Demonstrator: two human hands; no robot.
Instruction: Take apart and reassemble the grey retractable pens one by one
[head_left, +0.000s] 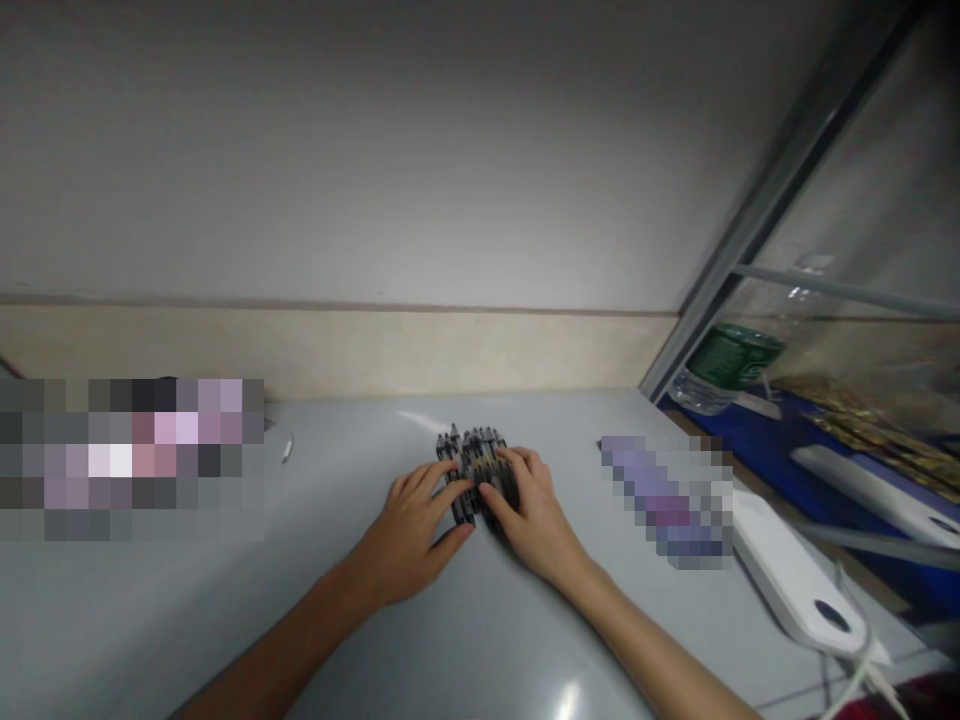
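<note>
Right now both my hands are on a cluster of black pens [474, 442], which lies on the grey desk [337, 660] straight ahead of me, well out from the wall [375, 180]. My left hand [420, 530] touches the left side, its fingers bent over the pens and its thumb near their close ends. My right hand [538, 510] curves round the right side, with the thumb toward the middle. I can't tell whether either one grips firmly or merely rests there. Most of the pens point away from me, packed side by side. Off to my right lies a long white case [799, 580], near a metal frame [750, 200]; beyond that stands a clear bottle with a green label [733, 355].
</note>
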